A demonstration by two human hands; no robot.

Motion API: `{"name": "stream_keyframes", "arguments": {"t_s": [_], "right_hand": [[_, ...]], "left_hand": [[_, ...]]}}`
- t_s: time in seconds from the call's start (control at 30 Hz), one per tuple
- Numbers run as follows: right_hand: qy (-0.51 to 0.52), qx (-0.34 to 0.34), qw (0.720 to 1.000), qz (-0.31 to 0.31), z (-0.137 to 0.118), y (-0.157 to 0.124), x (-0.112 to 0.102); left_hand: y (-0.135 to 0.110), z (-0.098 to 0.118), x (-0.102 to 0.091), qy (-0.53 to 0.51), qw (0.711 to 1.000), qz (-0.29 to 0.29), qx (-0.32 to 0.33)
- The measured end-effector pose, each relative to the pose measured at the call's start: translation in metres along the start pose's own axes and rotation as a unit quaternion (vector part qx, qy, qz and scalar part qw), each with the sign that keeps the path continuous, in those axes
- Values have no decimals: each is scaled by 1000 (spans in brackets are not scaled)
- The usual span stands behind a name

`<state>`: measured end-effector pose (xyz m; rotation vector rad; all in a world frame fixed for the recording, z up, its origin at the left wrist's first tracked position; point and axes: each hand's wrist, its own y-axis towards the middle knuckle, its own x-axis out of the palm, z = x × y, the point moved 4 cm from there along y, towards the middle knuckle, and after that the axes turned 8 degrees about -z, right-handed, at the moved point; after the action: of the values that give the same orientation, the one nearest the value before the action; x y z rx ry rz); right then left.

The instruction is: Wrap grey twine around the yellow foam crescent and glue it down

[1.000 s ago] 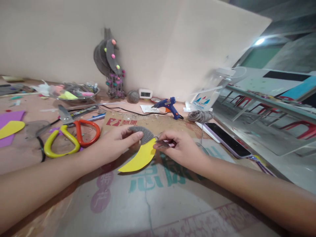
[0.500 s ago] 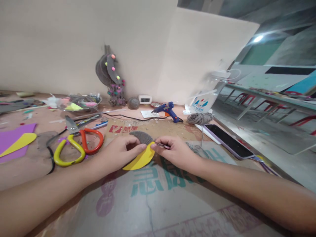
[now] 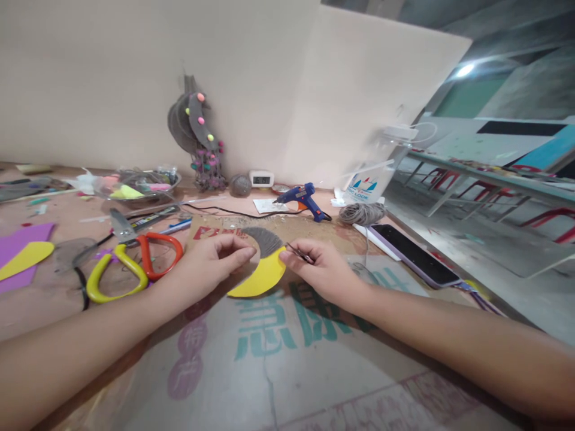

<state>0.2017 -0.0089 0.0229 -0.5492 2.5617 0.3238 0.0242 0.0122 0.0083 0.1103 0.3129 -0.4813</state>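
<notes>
A crescent [image 3: 260,275] of smooth yellow sheet, its upper half wrapped in grey yarn [image 3: 265,240], is held up above the cardboard. My right hand [image 3: 321,266] pinches its outer edge where yellow meets grey. A thin dark metal tool [image 3: 302,254], its kind unclear, is also tucked in those fingers. On the crescent's inner side, my left hand [image 3: 224,260] has thumb and forefinger pressed together, slightly apart from the sheet. Whatever sits between these fingertips is too small to make out.
Large scissors [image 3: 121,257] with yellow and red handles lie left. Behind stand a blue glue gun [image 3: 303,200], a small clock [image 3: 261,179] and a pom-pom ornament [image 3: 197,131]. A yarn skein [image 3: 362,213] and phone [image 3: 413,254] are right. Printed cardboard [image 3: 215,371] covers the table.
My left thumb and fingers have come off the crescent and now pinch beside its inner edge. More of the grey yarn shows. The right hand keeps its grip, shifted slightly right.
</notes>
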Motion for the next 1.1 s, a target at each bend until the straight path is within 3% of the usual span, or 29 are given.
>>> {"name": "stream_keyframes", "arguments": {"t_s": [0.23,0.4,0.57,0.77,0.97,1.1], "right_hand": [[22,-17,1000,-8,-6,-2,1],[25,-4,999,-24,-5,-3,2],[-3,6,998,-63,-3,-2,6],[-19,20,998,-61,0,-3,7],[-42,7,999,-24,0,-3,3],[-40,-13,999,-13,-4,-3,2]], "left_hand": [[-1,-4,1,-33,999,-16,7],[-3,5,4,16,997,-63,39],[-4,9,2,86,995,-43,-18],[-5,3,5,142,986,-87,-31],[-3,6,4,137,987,-71,36],[-2,4,3,118,992,-46,18]]}}
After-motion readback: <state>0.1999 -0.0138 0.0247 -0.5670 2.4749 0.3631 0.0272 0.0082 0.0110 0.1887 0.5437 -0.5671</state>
